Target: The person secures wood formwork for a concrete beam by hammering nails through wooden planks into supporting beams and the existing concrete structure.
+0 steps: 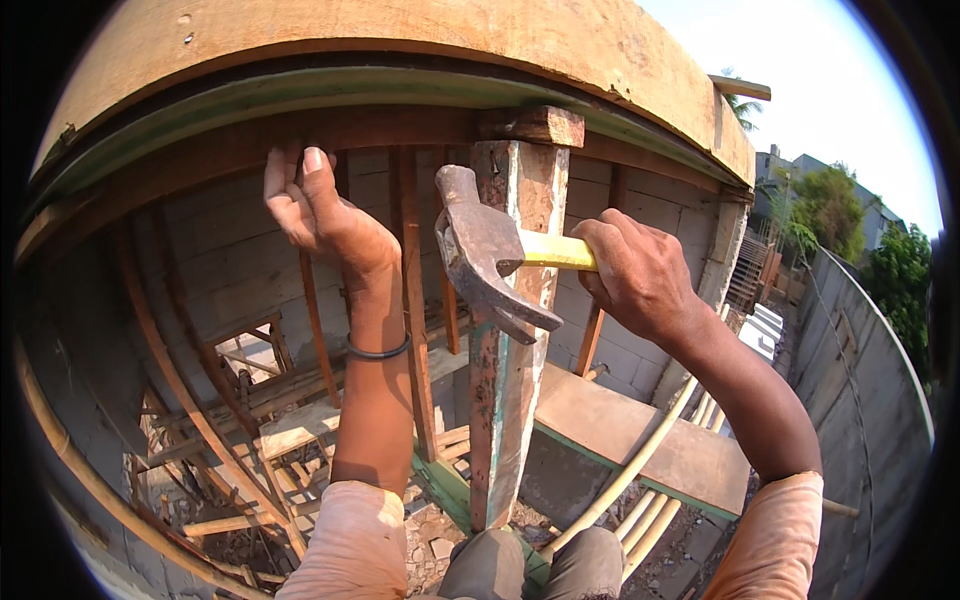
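My right hand is wrapped round the yellow handle of a claw hammer. Its worn, rusty metal head is in front of an upright wooden post with patchy old paint; whether they touch I cannot tell. A small wood block sits on top of the post, beneath the boards. To the left, my left hand is raised close under a reddish-brown wooden beam, thumb upward and fingers loosely bent and apart. I see nothing in it, though part of the fingers is hidden.
A broad wooden board curves across overhead. Behind the post are a block wall and thin wooden studs. Below lie a brown panel, bamboo poles and rubble. A grey boundary wall runs along the right.
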Tool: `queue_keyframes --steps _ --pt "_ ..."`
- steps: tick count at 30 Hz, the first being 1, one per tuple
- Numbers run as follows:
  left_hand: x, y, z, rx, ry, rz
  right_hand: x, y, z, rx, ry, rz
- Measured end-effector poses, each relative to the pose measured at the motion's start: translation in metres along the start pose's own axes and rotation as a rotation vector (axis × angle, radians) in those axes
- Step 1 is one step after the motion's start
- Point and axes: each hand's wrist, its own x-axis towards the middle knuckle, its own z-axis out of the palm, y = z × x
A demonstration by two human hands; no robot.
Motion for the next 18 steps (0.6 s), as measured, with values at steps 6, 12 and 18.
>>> queue_keyframes --steps 6,12,18 --pt "-0.014 0.002 -0.021 0.202 -0.303 -0.201 0.007 0.016 0.006 -0.137 -0.183 0.256" --pt "-0.141 0.006 -0.085 0.575 -0.842 -0.426 0.025 -0.011 -0.009 0.273 -0.155 0.537" --pt "-0.156 -0.011 -0.096 0.566 -0.771 -0.413 0.030 -0.007 -0.009 0.301 -0.191 0.705"
